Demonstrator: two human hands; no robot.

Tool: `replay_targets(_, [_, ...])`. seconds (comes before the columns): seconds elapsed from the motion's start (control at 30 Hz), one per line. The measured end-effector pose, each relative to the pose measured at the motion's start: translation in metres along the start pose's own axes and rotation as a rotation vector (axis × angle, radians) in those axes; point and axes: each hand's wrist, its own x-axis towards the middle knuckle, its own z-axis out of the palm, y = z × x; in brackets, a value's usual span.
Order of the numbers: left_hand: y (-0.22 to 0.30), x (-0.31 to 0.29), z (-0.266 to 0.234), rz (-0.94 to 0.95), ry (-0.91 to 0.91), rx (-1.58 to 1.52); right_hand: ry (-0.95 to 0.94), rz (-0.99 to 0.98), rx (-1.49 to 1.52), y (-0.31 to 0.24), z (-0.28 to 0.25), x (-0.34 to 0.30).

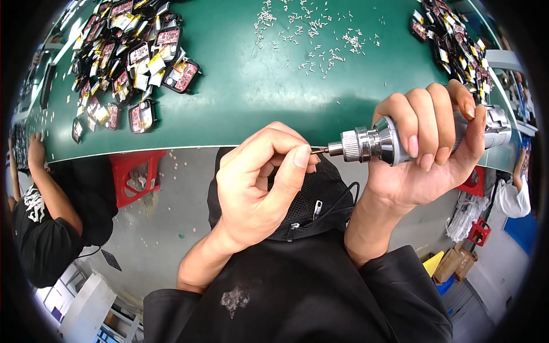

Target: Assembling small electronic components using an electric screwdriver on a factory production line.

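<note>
My right hand (426, 134) is wrapped around a silver electric screwdriver (389, 143), held level over the table's front edge with its chuck pointing left. A thin dark bit (321, 151) sticks out of the chuck. My left hand (266, 171) is closed, thumb and forefinger pinching at the bit's tip. Any screw between those fingertips is hidden. Beyond my hands, many tiny silver screws (314, 28) lie scattered on the green table (246, 97).
Heaped at the table's left are black device housings (137, 63) with red circuit boards and pouch batteries; a similar heap (454, 46) lies at the far right. A black bag (311, 200) rests on my lap. At left, another person's arm (51, 188) reaches the table beside a red stool (137, 174).
</note>
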Motion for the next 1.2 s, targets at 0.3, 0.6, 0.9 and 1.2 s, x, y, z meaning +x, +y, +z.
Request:
replay_targets(0.3, [0.06, 0.043, -0.08, 0.433, 0.244, 0.899, 0.227, -0.045, 0.099, 0.007, -0.001, 0.013])
replay_targets(0.6, [0.092, 0.217, -0.346, 0.212, 0.565, 1.315, 0.378, -0.128, 0.007, -0.031, -0.041, 0.0])
replay_targets(0.9, [0.04, 0.362, -0.424, -0.094, 0.56, 1.61, 0.443, -0.055, 0.036, -0.018, -0.029, 0.019])
replay_targets(1.2, [0.038, 0.358, -0.436, 0.068, 0.371, 1.521, 0.429, -0.027, 0.0, -0.027, -0.032, 0.012])
